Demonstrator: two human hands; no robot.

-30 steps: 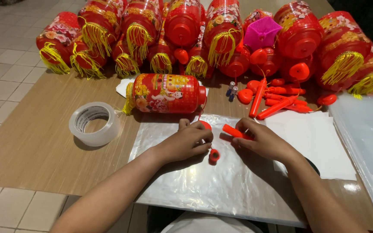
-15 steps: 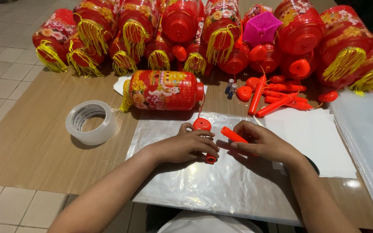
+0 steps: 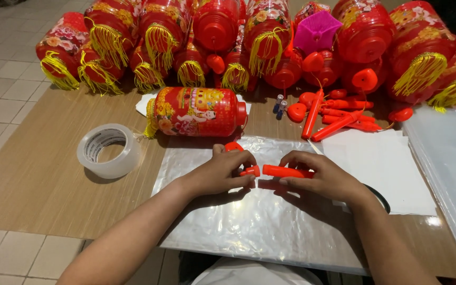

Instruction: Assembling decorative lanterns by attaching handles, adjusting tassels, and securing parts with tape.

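1. Seen from the head camera, the left hand (image 3: 218,174) pinches a small red cap (image 3: 250,171) between thumb and fingertips, its grip narrow and closed on that piece.
2. Just beside it, the right hand (image 3: 320,177) holds a red stick (image 3: 286,171) level, fingers wrapped around its far end; the stick's free end points at the cap, with a small gap between them.
3. Both hands hover over a clear plastic sheet (image 3: 249,221) spread on the table (image 3: 38,179).
4. Behind them a red lantern (image 3: 196,112) lies on its side, a tape roll (image 3: 106,150) sits to the left, and loose red sticks (image 3: 339,119) lie near white paper (image 3: 381,163).
5. More tasselled lanterns (image 3: 217,37) crowd the far edge.
6. To join the two pieces well, I would judge it best to keep stick and cap in one straight line, hold the cap still, and press gently without twisting off-axis.
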